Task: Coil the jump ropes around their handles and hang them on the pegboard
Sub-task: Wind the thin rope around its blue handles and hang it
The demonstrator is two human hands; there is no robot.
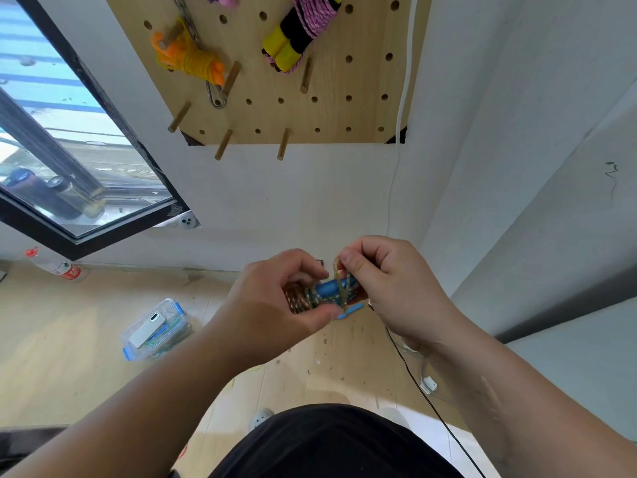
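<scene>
Blue handles [329,288] have the rope [299,301] wound round them. The bundle is up in the air in front of the person, well under the pegboard [327,108] and above the floor. The left grip [275,298] is closed round the wound end. The right grip [389,288] pinches a small loop of rope that sticks up over the handles.

I think the loop could slip out of that pinch. Then the turns would go slack and come undone. If the left grip goes loose, the turns could slide off the end too. The loop looks small, so it may not go over a peg [282,144].

The bundle lies on its side. Its long way runs left to right, with the right end tipped up a little.
</scene>
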